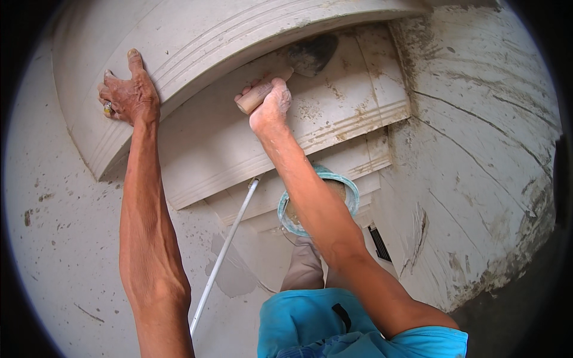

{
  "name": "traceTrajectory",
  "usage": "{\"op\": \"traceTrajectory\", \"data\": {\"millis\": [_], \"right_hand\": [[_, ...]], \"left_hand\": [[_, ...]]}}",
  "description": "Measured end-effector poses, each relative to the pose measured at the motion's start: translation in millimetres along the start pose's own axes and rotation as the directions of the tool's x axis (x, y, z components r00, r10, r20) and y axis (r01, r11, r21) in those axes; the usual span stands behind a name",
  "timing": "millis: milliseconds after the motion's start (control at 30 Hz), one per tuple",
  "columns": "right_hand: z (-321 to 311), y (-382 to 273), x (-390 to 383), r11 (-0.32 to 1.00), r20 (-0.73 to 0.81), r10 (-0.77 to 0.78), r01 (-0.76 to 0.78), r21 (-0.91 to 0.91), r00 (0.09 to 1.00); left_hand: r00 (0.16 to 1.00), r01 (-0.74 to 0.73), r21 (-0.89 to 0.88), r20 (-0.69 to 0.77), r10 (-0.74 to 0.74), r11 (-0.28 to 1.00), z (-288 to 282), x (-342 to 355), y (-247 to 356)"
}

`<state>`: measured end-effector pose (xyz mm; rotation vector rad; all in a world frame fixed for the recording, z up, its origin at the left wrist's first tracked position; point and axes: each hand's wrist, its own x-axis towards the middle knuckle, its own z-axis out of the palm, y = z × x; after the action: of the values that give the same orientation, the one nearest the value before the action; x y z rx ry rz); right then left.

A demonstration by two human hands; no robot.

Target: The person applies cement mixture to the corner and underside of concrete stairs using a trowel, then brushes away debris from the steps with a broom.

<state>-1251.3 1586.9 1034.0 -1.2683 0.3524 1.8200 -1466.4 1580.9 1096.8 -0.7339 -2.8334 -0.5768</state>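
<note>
My right hand [273, 106] is closed round the wooden handle of a pointing trowel [313, 55]. The trowel's grey, mortar-smeared blade lies over the stair tread [322, 101], close under the overhang of the curved step above. White powder coats the fingers of this hand. On top of the pale curved step [197, 51], my left hand [130, 95] rests open, thumb stretched out and the other fingers slightly bent. It wears a ring and holds nothing. Brown dirt and mortar specks mark the tread beyond the right hand.
Below my right forearm stands a turquoise-rimmed bucket [352, 191] with brownish contents, partly hidden by the arm. A thin white pole [224, 253] slants up to the lower steps. To the right rises a rough, scratched plaster wall [477, 137]; speckled pale surface [59, 238] lies left.
</note>
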Motion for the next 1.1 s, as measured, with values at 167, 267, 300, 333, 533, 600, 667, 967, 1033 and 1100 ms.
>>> {"op": "traceTrajectory", "data": {"millis": [167,267,300,333,533,600,667,967,1033,1100], "right_hand": [[-16,7,3,0.989,0.181,-0.044,0.018,0.145,0.983],[-26,1,-1,0.964,0.327,-0.028,-0.061,0.257,0.944],[-34,-2,-3,0.956,0.376,-0.011,-0.101,0.276,0.927],[-43,-7,-5,0.946,0.424,0.003,-0.140,0.294,0.906],[-131,-55,-65,0.990,0.414,0.140,-0.136,-0.039,0.899],[-166,-83,-101,0.969,0.413,0.124,-0.020,-0.248,0.902],[-217,-113,-134,0.857,0.321,0.187,0.005,-0.516,0.929],[-332,-199,-253,-0.575,0.232,0.053,0.219,-0.789,0.971],[-333,-200,-257,-0.589,0.250,0.012,0.209,-0.781,0.968],[-325,-196,-250,-0.588,0.255,-0.036,0.185,-0.787,0.966]], "left_hand": [[1.000,-0.014,-0.025,0.003,0.014,1.000,-3,-3,1],[1.000,-0.002,-0.011,-0.001,0.002,1.000,0,-2,1],[1.000,0.005,-0.004,-0.002,-0.005,1.000,1,0,1],[1.000,0.000,-0.008,-0.001,0.000,1.000,1,0,2],[1.000,-0.011,-0.006,0.013,0.011,1.000,-3,0,3],[1.000,-0.021,-0.008,0.002,0.022,1.000,-3,-1,1],[0.999,-0.032,-0.028,0.005,0.032,0.999,-4,-2,1],[0.999,-0.047,0.019,-0.005,0.047,0.999,7,9,-10],[0.999,-0.036,0.043,-0.025,0.037,0.998,3,11,-7],[1.000,-0.006,0.030,-0.019,0.007,1.000,-4,6,2]]}}
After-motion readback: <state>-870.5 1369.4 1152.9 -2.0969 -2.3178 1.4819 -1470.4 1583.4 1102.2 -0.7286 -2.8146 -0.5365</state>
